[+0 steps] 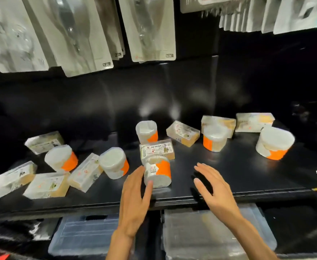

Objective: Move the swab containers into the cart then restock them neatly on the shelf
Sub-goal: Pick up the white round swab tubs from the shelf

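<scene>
Orange-banded swab tub lies tipped on the shelf, axis toward me, touching my released left grip; right grip, also released, hovers apart.

Both bare forearms reach up from the bottom edge toward the shelf's front edge. The left hand has straight, spread fingers, its thumb and fingertips touching the side of a tipped swab container. The right hand hovers over the front edge, fingers straight and apart, holding nothing.
</scene>
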`<state>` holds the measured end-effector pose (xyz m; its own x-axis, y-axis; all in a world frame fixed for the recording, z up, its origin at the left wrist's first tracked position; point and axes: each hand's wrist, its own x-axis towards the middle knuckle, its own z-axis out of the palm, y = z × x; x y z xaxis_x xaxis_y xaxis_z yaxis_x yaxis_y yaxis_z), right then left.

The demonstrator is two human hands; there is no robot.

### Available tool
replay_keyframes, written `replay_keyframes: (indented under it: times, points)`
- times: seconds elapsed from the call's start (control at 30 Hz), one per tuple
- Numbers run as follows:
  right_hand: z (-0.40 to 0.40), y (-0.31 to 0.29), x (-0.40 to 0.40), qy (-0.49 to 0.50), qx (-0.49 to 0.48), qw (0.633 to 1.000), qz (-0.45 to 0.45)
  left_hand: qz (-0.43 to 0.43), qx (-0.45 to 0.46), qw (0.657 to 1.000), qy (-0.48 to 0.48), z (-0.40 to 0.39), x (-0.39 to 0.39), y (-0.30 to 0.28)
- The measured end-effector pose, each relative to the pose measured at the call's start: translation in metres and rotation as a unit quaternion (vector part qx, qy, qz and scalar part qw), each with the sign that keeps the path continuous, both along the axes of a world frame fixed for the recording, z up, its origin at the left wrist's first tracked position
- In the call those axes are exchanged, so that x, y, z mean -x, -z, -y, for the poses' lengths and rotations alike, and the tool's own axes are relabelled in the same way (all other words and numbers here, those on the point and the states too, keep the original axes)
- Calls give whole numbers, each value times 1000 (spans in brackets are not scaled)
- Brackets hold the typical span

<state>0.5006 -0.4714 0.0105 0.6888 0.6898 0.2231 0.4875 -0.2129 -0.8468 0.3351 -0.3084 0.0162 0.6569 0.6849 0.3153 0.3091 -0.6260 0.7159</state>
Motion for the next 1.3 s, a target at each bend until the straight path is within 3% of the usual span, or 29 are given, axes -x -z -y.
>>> replay_keyframes:
  times: [0.2, 0.4, 0.6, 0.87, 1.3]
  points:
    - [-42, 13, -29, -14, 39, 999, 35, -18, 26, 999, -20, -30, -31, 6]
    - [-65, 19, -37, -10, 67, 998, 14, -65, 234, 969, -45, -56, -56, 24]
    - [-70, 20, -39, 22, 58, 998, -14, -70, 345, 936, -26, -69, -61, 25]
    - [-66, 25, -48, 45, 66, 997, 24, 32, 319, 944, 75, -68, -34, 41]
    - [-30, 29, -95, 189, 28, 982, 8, 50, 258, 963, 62, -59, -77, 50]
